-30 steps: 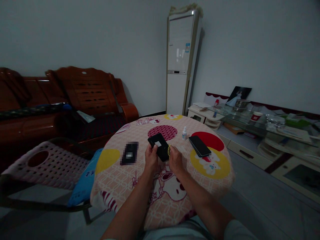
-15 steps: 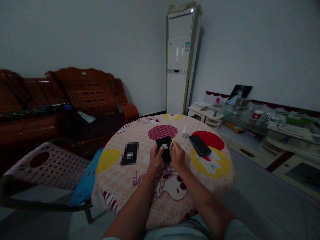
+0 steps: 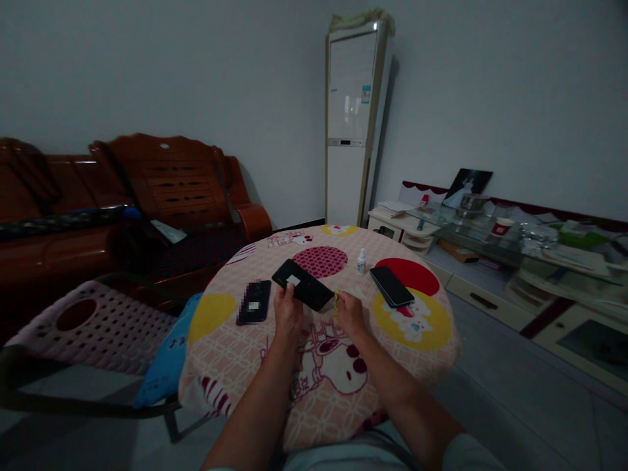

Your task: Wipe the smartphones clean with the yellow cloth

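Bench (image 3: 235,366): round, cartoon-print cloth.
Phone (image 3: 303,293): flat black slab over the bench, our left hand (image 3: 287,313) grips it.
Right hand (image 3: 349,311): pinching something small and yellow.
Change: phone now tilted flatter, pointing left.

left hand (image 3: 287,313): raised over table middle, fingers curled shut in a grip, thumb on top | right hand (image 3: 349,312): just beside it toward the table's right edge, fingers pinched closed | forearms: both bare, reaching forward from the near edge, converging | wrists: straight
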The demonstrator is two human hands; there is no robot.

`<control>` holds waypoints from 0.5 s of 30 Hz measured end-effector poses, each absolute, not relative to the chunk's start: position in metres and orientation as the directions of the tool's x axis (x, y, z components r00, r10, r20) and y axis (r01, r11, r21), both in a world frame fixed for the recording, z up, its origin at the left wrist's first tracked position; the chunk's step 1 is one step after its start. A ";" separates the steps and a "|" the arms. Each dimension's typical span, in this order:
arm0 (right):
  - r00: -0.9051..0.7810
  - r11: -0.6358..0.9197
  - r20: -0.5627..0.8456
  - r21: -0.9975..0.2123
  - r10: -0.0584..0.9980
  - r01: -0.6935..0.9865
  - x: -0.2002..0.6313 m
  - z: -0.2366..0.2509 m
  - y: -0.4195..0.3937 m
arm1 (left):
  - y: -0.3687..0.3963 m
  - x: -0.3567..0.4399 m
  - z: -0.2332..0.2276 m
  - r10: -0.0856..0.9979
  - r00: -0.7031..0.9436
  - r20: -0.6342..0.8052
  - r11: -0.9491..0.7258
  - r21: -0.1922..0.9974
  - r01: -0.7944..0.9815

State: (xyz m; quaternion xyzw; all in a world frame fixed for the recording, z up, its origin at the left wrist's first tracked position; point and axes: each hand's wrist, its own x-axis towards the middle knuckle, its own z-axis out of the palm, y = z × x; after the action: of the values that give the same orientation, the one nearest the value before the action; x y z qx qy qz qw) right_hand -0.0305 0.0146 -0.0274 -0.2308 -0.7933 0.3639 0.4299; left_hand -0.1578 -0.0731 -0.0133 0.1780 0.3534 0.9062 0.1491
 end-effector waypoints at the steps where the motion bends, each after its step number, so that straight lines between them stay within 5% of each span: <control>1: -0.493 0.550 0.463 -0.834 0.737 0.039 -0.031 -0.028 0.017 | -0.074 -0.159 -0.012 0.391 -0.890 0.236 -0.712 0.690 -0.129; 4: -0.474 0.153 0.162 -0.987 0.866 -0.059 -0.033 -0.029 0.022 | -0.073 -0.155 -0.009 0.419 -0.859 0.295 -0.698 0.709 -0.097; 8: -0.536 -0.310 -0.186 -0.938 0.824 -0.152 -0.032 -0.025 0.024 | -0.071 -0.143 -0.009 0.498 -0.790 0.356 -0.604 0.796 -0.022; 12: -0.569 -0.389 -0.228 -0.904 0.790 -0.179 -0.029 -0.022 0.028 | -0.077 -0.134 -0.005 0.669 -0.629 0.396 -0.484 0.874 0.036; 15: -0.519 -0.131 -0.015 -0.974 0.855 -0.186 -0.027 -0.026 0.031 | -0.084 -0.132 0.002 0.778 -0.464 0.423 -0.451 0.891 0.055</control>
State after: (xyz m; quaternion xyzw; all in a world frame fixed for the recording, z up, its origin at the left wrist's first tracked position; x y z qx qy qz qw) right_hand -0.0275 0.0312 -0.0259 -0.3101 -0.5389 0.6849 0.3799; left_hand -0.1321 -0.0835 0.0015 0.4528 0.4604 0.7213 0.2506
